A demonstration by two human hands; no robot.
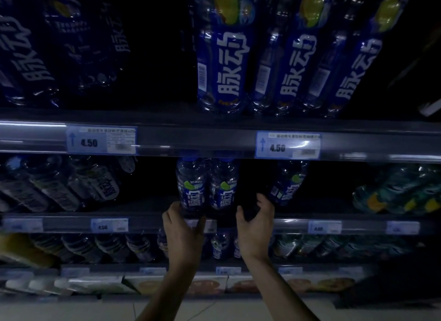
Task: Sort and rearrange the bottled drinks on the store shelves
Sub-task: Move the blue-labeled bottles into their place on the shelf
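Observation:
Two blue-labelled bottles stand side by side at the front of the middle shelf [298, 221]. My left hand [182, 227] grips the base of the left bottle [191, 187]. The second bottle [223, 185] stands untouched between my hands. My right hand [256, 221] is wrapped around a dark object [250, 199] whose shape is lost in shadow. A third blue bottle [287, 184] leans just right of that hand. Tall blue bottles [223, 58] with white lettering fill the top shelf.
Price tags reading 4.50 [101, 140] sit on the upper shelf rail. Clear bottles [71, 184] lie at the left of the middle shelf, and green-labelled bottles [401, 191] at its right. More bottles line the lower shelf [107, 246], with packaged goods [95, 285] beneath.

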